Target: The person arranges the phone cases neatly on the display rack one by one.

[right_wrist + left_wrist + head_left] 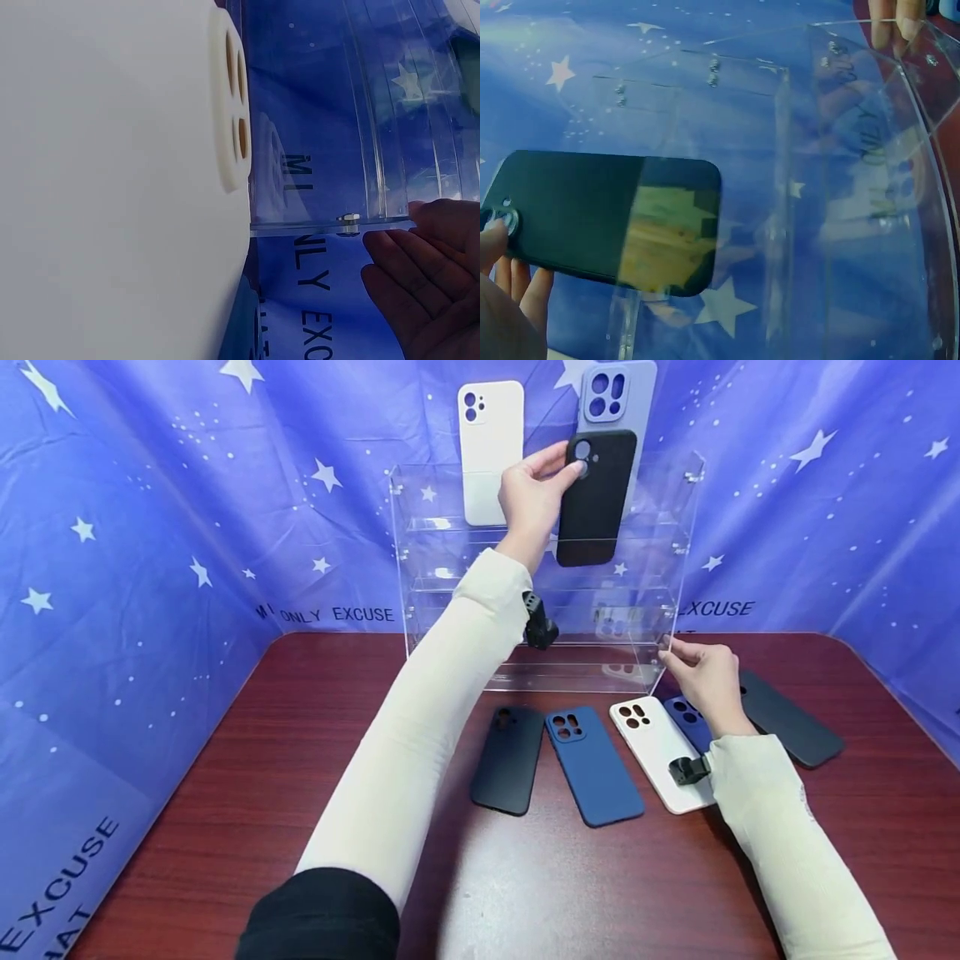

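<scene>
My left hand (531,497) pinches a black phone case (596,518) by its upper left side, the thumb at the camera holes. The case stands nearly upright, and its lower end shows through a clear panel of the acrylic display rack (450,583). In the left wrist view, that panel crosses the lower part of the black case (577,210). Low on the rack's right side, my right hand (708,681) grips the edge of the side panel between thumb and fingers. A white case (491,452) and a pale blue case (637,410) stand in the rack's top tier.
On the table (300,760) before the rack lie a black case (510,768), a blue case (600,777) and a white case (660,735). A dark blue case (686,718) and a dark case (795,727) lie by the right hand. A starry curtain (150,610) hangs behind.
</scene>
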`<state>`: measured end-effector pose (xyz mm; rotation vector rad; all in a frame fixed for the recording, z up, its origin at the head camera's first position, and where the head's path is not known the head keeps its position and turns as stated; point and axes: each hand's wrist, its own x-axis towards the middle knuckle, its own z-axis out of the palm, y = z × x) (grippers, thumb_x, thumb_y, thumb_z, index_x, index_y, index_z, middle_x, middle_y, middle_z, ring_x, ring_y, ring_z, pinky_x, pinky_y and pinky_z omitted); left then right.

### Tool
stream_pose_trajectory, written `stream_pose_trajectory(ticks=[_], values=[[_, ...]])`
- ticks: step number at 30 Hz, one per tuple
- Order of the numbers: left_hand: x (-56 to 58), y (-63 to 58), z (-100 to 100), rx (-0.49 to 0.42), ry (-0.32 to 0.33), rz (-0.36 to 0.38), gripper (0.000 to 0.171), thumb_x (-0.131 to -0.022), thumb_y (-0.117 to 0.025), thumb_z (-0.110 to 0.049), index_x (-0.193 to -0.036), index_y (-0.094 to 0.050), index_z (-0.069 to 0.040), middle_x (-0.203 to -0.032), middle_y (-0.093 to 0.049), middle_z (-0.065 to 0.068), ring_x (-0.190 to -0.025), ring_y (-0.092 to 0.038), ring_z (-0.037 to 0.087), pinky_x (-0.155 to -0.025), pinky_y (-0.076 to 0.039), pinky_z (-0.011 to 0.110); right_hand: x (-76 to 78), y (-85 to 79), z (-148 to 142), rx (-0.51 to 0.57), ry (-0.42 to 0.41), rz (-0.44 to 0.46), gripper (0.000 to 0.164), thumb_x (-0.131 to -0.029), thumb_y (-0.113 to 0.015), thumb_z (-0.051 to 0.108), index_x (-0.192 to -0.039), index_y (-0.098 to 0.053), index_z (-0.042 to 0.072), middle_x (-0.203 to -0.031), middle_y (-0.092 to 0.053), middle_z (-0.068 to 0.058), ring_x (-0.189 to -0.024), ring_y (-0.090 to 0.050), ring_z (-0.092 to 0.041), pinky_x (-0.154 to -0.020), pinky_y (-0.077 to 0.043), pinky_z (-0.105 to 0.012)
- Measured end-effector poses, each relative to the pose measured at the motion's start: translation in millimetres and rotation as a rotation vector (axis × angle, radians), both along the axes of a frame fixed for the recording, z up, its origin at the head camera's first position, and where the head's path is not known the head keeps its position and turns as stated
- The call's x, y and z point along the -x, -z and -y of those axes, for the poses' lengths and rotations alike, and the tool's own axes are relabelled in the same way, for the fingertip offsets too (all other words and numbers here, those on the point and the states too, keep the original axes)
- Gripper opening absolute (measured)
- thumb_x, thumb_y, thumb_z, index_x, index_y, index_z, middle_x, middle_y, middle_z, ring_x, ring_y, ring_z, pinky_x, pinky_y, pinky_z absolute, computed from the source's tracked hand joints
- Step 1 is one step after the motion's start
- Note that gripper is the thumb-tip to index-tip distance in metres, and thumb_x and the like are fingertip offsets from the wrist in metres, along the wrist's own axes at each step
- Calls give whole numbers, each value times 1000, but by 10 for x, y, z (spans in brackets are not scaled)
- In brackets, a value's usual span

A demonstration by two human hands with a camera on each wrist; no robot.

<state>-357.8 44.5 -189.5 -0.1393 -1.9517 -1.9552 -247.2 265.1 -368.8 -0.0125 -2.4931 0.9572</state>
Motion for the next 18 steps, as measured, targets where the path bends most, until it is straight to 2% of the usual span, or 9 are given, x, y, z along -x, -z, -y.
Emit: stream_pose_trajectory(ticks=[5, 10, 14, 18], values=[[-17, 49, -51, 124, -60, 82, 24, -75, -80, -17, -98, -76, -16, -89, -74, -6, -79, -65, -4, -72, -44, 4, 2, -19, -9, 9, -3, 20, 29, -89, -66, 21, -113, -67, 5, -104, -67, -19, -47, -39, 2, -39, -28, -19], [-28, 107, -90, 156, -93, 162, 21, -73, -82, -20, -94, -77, -18, -85, -73, -7, -77, -65, -3, -70, -47, 6, 5, -7, -7, 7, -6, 24, 29, -89, -65, 21, -114, -67, 5, -102, -68, -18, -50, -41, 2, -39, -29, -19], [-37, 124, -84, 161, -95, 183, 21, -72, -83, -21, -92, -77, -17, -85, -73, -8, -79, -65, -2, -71, -47, 7, 10, -4, -6, 6, -9, 19, 29, -89, -65, 20, -113, -67, 4, -100, -68, -18, -55, -42, 11, -43, -32, -14], [-45, 132, -59, 207, -102, 175, 20, -73, -82, -24, -91, -77, -17, -85, -73, -8, -81, -64, -1, -73, -46, 8, 2, -14, 2, 11, -15, 11, 29, -89, -65, 19, -113, -67, 3, -100, -68, -19, -60, -41, 19, -46, -34, -10]])
